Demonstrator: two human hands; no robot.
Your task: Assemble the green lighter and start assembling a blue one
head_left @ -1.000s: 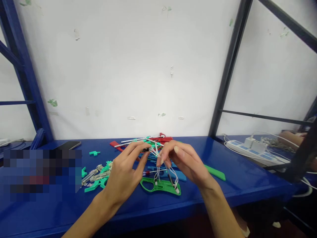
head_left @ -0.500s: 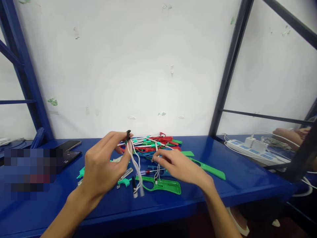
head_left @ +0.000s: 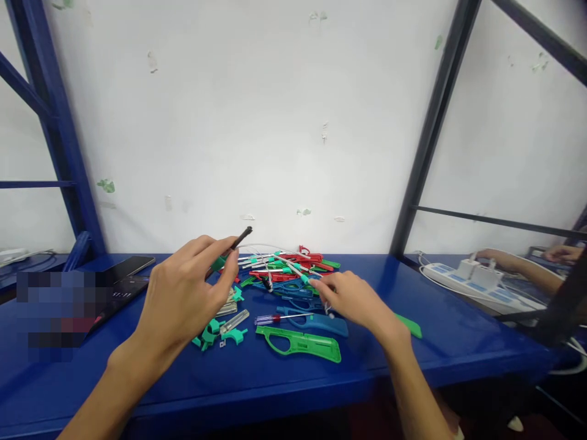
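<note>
black stick pinched by left fingers, right fingers pinching white rod over blue table by wall.

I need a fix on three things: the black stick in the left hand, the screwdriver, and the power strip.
black stick (head_left: 242, 237): head view, end beyond the fingertips
screwdriver (head_left: 265, 320): head view, handle
power strip (head_left: 439, 271): head view, near its left end

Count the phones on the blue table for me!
2, both on the left: the back phone, and the front phone, lit up, nearer you. Blurring may hide more.
</note>
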